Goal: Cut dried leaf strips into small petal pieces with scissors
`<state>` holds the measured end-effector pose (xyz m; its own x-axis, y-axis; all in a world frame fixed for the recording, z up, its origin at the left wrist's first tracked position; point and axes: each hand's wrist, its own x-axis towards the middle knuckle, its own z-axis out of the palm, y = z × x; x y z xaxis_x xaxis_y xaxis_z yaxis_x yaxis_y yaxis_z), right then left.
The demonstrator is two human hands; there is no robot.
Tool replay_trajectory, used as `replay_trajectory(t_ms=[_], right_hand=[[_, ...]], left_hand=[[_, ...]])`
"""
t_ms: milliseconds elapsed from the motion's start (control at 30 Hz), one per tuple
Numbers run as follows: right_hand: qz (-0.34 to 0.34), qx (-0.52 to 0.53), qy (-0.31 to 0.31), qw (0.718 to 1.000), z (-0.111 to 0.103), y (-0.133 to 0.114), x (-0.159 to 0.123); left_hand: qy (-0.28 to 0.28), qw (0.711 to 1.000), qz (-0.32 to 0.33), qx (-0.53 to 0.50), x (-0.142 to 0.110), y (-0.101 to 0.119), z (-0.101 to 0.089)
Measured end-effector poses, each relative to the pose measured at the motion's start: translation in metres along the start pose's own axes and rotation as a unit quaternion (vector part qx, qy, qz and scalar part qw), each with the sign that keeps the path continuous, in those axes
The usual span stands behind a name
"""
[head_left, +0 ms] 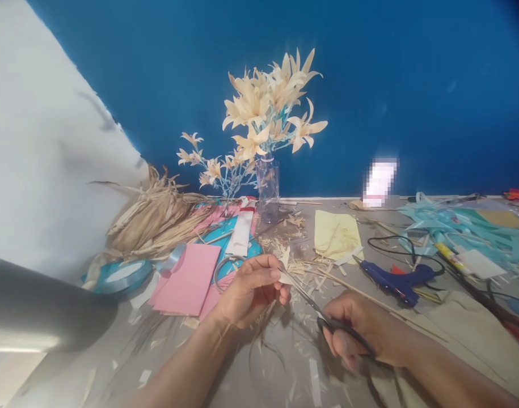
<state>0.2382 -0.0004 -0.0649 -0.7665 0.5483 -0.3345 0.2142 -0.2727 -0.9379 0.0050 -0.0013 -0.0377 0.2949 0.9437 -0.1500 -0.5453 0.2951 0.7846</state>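
Note:
My left hand pinches a small pale husk piece between thumb and fingers, just above the table. My right hand is closed around the black handles of scissors. Their blades point up and left, and the tips meet the husk piece. Pale trimmings lie scattered under and around both hands.
A clear bottle holding cream husk flowers stands at the back against the blue wall. Dried husks, pink paper and a ribbon roll lie left. A blue glue gun, cables and yellow paper lie right.

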Motion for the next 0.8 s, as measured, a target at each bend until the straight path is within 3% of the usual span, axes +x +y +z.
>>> replay_trajectory(t_ms=[333, 667, 800], right_hand=[[0.002, 0.014, 0.022, 1.0, 0.0, 0.003, 0.001], [0.002, 0.029, 0.02, 0.999, 0.006, -0.001, 0.001], [-0.029, -0.009, 0.062, 0.998, 0.006, -0.008, 0.001]], left_hand=[[0.012, 1.0, 0.001, 0.016, -0.001, 0.004, 0.0], [-0.013, 0.999, 0.022, 0.033, -0.001, 0.003, -0.007], [-0.022, 0.999, 0.039, 0.032, -0.001, 0.002, -0.007]])
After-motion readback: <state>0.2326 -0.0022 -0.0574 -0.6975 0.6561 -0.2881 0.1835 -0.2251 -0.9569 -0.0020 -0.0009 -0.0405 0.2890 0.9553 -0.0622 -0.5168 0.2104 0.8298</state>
